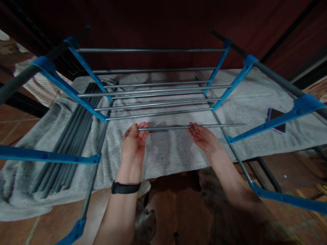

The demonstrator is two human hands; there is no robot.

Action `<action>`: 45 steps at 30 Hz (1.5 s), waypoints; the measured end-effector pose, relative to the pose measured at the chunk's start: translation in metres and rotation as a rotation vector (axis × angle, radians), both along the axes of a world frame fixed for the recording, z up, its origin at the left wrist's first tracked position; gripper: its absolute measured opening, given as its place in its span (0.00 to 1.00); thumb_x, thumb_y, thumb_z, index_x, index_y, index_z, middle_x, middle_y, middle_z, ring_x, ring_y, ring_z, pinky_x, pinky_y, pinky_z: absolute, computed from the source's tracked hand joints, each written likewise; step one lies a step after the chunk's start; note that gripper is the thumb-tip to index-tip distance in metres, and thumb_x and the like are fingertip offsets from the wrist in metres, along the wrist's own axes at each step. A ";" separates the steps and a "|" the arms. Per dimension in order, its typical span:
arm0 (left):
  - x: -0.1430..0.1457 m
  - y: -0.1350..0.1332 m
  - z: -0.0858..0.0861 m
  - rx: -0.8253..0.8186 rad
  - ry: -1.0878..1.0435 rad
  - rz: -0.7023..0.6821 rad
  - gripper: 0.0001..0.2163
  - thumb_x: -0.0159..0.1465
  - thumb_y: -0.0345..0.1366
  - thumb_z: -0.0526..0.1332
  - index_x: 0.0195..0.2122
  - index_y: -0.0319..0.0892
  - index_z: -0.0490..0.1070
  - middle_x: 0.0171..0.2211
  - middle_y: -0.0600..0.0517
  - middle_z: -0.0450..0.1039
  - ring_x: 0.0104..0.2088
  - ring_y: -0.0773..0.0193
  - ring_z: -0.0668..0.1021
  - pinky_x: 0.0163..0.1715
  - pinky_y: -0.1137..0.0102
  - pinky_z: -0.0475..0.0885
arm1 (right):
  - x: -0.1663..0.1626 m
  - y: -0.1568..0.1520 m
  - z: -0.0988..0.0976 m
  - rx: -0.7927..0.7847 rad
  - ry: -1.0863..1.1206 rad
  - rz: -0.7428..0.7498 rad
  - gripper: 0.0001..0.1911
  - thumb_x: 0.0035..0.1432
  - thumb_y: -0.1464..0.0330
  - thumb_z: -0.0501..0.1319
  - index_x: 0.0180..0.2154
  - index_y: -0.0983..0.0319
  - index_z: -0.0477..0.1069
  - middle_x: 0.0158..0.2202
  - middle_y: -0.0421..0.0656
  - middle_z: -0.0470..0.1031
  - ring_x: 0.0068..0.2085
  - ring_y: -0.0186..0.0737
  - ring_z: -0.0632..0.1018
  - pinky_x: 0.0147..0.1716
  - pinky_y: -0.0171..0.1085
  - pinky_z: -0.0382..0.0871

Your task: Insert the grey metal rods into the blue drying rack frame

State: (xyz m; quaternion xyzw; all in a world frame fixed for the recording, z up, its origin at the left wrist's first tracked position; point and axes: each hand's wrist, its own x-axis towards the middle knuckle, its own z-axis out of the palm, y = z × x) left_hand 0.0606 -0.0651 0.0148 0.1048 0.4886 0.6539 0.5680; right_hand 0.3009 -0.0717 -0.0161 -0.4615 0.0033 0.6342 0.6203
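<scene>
A thin grey metal rod (168,128) lies level across both my hands, just in front of a rack of blue plastic brackets and grey tubes. My left hand (134,139) pinches the rod at its left end between thumb and fingers. Farther along, my right hand (201,135) grips the rod near its middle, and its far end sticks out to the right. Beyond my hands, several crossbars (158,104) span the left blue bracket (71,90) and the right blue bracket (238,78). Nearer blue brackets (48,156) on either side hold no crossbars.
A bundle of several grey tubes (68,139) lies on the left of the grey cloth (163,156). At the right a phone (277,119) rests on the cloth behind a blue bracket. Long dark side tubes (278,80) flank the rack. Tiled floor shows below.
</scene>
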 end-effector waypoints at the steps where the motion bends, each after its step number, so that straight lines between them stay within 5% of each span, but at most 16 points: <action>1: 0.000 0.000 0.000 -0.011 -0.015 -0.001 0.07 0.69 0.29 0.56 0.33 0.39 0.71 0.33 0.47 0.79 0.37 0.64 0.82 0.46 0.67 0.75 | -0.001 0.000 0.000 0.004 0.002 0.001 0.13 0.61 0.82 0.57 0.31 0.60 0.71 0.30 0.40 0.81 0.34 0.31 0.82 0.42 0.32 0.80; 15: 0.005 0.002 0.008 -0.096 -0.157 -0.056 0.18 0.74 0.41 0.48 0.31 0.40 0.70 0.38 0.46 0.79 0.42 0.62 0.81 0.47 0.67 0.74 | -0.004 -0.002 -0.006 0.032 0.004 0.027 0.12 0.60 0.81 0.59 0.31 0.59 0.71 0.31 0.39 0.81 0.35 0.32 0.82 0.44 0.33 0.80; 45: 0.016 -0.005 0.008 -0.155 -0.213 -0.232 0.06 0.67 0.26 0.58 0.34 0.38 0.73 0.37 0.45 0.80 0.42 0.62 0.82 0.47 0.67 0.76 | -0.013 -0.006 -0.002 0.053 0.004 0.091 0.11 0.60 0.79 0.59 0.31 0.58 0.71 0.33 0.40 0.82 0.37 0.33 0.82 0.43 0.33 0.80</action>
